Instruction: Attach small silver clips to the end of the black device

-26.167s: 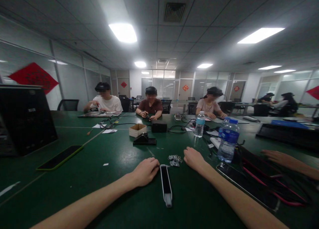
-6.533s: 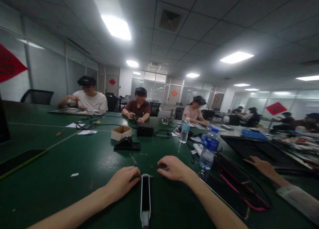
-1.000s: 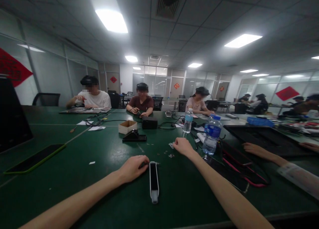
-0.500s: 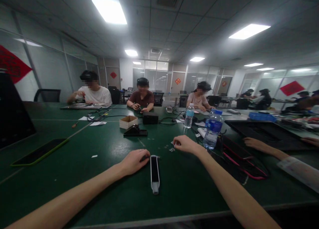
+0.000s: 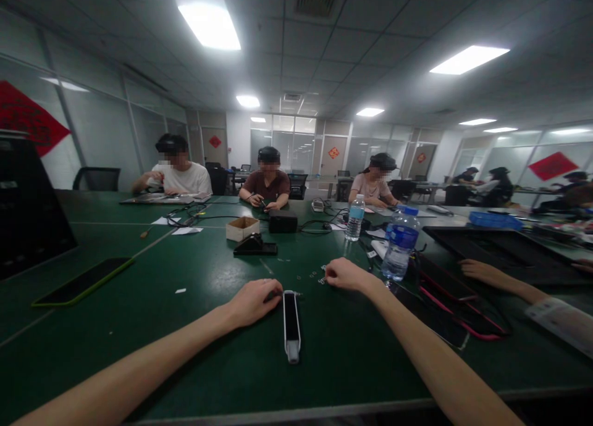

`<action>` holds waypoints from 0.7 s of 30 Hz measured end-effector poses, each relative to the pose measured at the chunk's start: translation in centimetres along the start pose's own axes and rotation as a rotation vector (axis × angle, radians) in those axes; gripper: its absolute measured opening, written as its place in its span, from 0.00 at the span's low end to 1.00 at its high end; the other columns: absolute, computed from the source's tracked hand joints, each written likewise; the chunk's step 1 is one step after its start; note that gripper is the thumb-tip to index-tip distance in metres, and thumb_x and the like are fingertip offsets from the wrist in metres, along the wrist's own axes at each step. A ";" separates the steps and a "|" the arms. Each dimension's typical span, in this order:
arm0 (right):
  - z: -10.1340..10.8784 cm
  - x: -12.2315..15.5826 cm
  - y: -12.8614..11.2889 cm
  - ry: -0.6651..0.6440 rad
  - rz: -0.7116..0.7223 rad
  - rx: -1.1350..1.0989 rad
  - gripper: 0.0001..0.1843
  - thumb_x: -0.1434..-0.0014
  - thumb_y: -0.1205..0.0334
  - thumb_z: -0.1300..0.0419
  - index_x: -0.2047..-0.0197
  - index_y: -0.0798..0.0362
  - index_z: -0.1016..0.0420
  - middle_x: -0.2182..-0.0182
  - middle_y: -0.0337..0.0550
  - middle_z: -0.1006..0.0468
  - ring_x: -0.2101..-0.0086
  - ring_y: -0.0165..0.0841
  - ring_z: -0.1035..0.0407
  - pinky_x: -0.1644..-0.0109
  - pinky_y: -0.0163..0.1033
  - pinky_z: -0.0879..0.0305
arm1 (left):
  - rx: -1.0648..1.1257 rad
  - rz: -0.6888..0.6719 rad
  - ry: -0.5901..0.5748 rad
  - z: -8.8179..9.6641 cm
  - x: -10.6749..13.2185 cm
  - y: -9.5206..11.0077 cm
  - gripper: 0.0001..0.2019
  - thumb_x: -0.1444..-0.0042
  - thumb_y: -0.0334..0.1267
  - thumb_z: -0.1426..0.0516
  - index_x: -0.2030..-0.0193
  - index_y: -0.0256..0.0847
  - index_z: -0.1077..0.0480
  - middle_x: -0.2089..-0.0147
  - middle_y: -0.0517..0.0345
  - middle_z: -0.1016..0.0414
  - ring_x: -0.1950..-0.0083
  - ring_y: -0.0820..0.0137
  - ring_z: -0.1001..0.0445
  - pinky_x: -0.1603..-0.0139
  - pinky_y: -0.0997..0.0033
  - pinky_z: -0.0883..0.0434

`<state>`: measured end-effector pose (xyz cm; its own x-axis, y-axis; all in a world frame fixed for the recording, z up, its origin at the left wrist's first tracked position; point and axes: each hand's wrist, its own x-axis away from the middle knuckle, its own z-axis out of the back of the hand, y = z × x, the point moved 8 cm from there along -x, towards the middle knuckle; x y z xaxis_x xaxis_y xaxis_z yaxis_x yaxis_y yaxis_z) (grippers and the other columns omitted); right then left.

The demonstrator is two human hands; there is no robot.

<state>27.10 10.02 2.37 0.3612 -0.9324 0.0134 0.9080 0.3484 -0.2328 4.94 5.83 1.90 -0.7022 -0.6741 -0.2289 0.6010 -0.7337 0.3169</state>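
Observation:
My left hand (image 5: pixel 257 300) rests on the green table (image 5: pixel 204 364), its fingers curled and its thumb bent in. Its fingertips meet the far left corner of a slim white-edged device with a black face (image 5: pixel 291 330); what they grip, if anything, is hidden. Small bits lie just right of that device's far end. Farther right, my right hand (image 5: pixel 348 274) is closed, its fingertips pinched down at a scatter of tiny metal pieces (image 5: pixel 320 281). Whatever is between those fingers is too small to make out.
Ahead stand an open carton (image 5: pixel 243 229), a black stand (image 5: pixel 254 246) and a black box (image 5: pixel 283 223). Two bottles, one large (image 5: pixel 400 244), stand at right near a pink-edged phone case (image 5: pixel 482 330). A green-edged phone (image 5: pixel 86 281) lies left. A neighbour's hand (image 5: pixel 482 274) touches a black tray (image 5: pixel 504 253).
The whole view has shifted slightly. My right hand's fingers have drawn in lower over the tiny pieces. My left hand stays by the device.

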 end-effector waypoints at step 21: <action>0.4 0.0 1.4 0.026 -0.079 0.081 0.06 0.41 0.66 0.43 0.65 0.55 0.25 0.64 0.46 0.22 0.66 0.33 0.29 0.65 0.31 0.41 | 0.020 0.000 -0.004 0.2 0.1 0.1 0.08 0.37 0.37 0.48 0.53 0.43 0.32 0.56 0.58 0.26 0.57 0.68 0.27 0.57 0.70 0.31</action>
<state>28.43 10.51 2.44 0.2829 -0.9591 0.0035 0.9481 0.2791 -0.1527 4.92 5.70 2.09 -0.7040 -0.6735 -0.2255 0.5931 -0.7321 0.3350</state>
